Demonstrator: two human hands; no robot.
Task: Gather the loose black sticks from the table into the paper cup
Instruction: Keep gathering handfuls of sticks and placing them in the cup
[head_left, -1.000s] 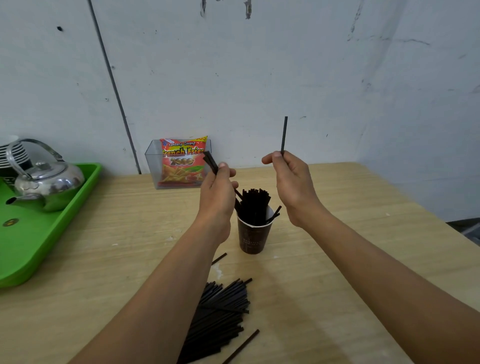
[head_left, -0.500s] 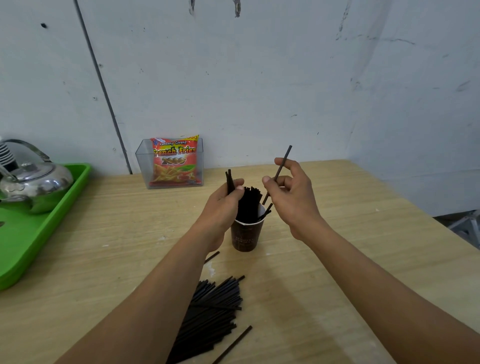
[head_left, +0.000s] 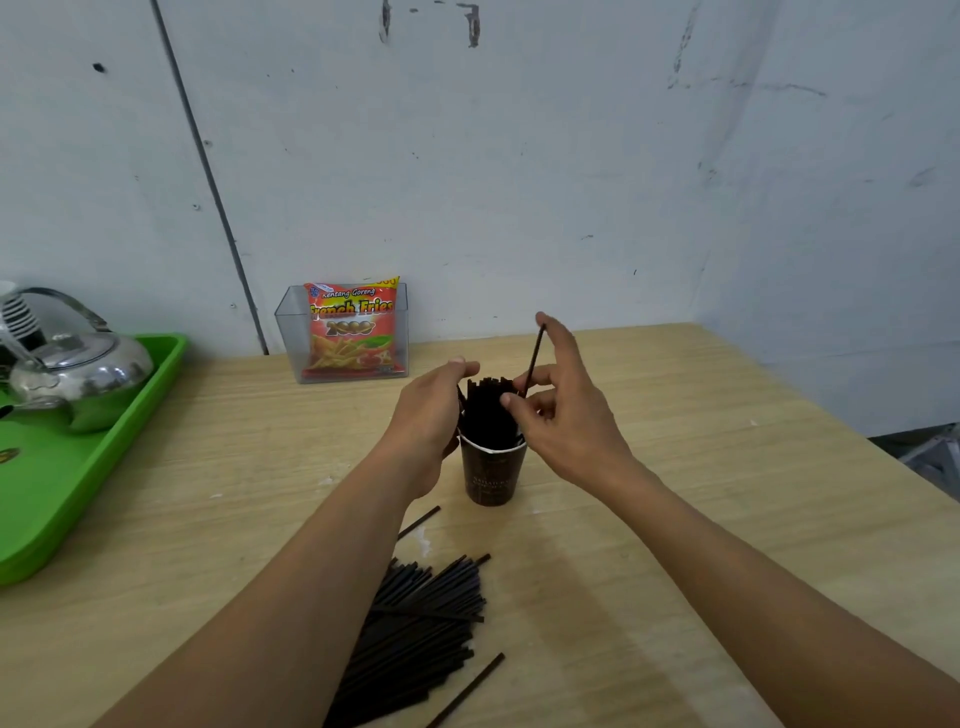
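Cup mouth crowded: upright sticks fill the paper cup, left hand tight on one side, right hand pinching a slanted stick on the other. Loose stick pile lies between the forearms. Bare table right of the cup; green tray with kettle blocks the left.

The red and yellow snack packet, standing inside a clear plastic box, carries "Kentang Goreng" on top, "French Fries" in big letters below it, then "2000". The dark brown paper cup has pale print, too small to read.
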